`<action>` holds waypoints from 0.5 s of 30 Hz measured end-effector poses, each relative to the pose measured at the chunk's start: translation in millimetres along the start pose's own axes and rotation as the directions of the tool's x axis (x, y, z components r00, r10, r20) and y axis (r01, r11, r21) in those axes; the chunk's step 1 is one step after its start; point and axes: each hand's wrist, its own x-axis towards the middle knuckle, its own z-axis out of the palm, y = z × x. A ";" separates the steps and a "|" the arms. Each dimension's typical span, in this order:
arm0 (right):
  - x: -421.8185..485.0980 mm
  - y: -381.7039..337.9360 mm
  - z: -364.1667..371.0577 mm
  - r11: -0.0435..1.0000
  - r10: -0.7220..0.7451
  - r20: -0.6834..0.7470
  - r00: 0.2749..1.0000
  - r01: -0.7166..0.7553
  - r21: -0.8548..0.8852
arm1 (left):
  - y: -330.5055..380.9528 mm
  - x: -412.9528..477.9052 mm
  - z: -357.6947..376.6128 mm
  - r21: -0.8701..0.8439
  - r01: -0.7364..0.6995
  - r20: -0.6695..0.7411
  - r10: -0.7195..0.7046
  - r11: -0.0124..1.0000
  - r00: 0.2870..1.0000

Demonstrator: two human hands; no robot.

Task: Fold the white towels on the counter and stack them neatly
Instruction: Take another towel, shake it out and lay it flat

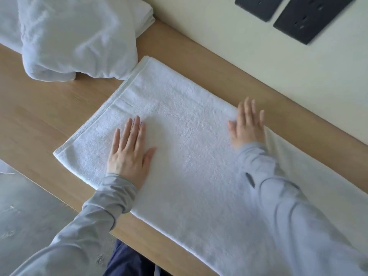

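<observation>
**Head view: smoothing step.** One towel [189, 148] lies flat along the tabletop [39, 108]. Its near long edge runs close to the tabletop's front, and its far edge lies just short of the wall [239, 46]. The doubled hem at its left end suggests it has already been folded once lengthwise.

- **Left grip** [129, 152]: released, fingers straight, palm pressing the towel near its left end.
- **Right grip** [248, 124]: also released, palm down by the far edge and slightly blurred. Whether its fingertips pass that edge cannot be told.

Neither grip grasps cloth.

A heap [69, 36] of unfolded towels sits at the left and meets the towel's far-left corner. Flat folded layers [146, 14] show behind the heap, probably the start of the stack.

**Next move, as judged:** pinch both corners of one short end and carry it across to the other end. Then match the hems, press flat, and set the towel squarely on the folded layers.
</observation>
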 end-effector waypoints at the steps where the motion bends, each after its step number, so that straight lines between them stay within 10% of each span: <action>1: -13.2 -17.7 -0.4 0.997 -0.034 -0.037 0.999 0.037 0.071 | 12.6 -3.7 -0.3 -0.029 0.010 -0.016 -0.010 1.000 1.000; 11: -116.2 -25.2 13.1 0.808 -0.587 0.004 0.809 0.586 0.062 | 71.4 -49.4 24.4 0.016 -0.090 0.079 0.088 0.996 0.993; 15: -92.0 88.5 8.6 0.956 -0.292 0.038 0.956 0.293 -0.013 | 75.8 -47.3 26.0 0.069 -0.054 0.095 0.047 0.996 0.994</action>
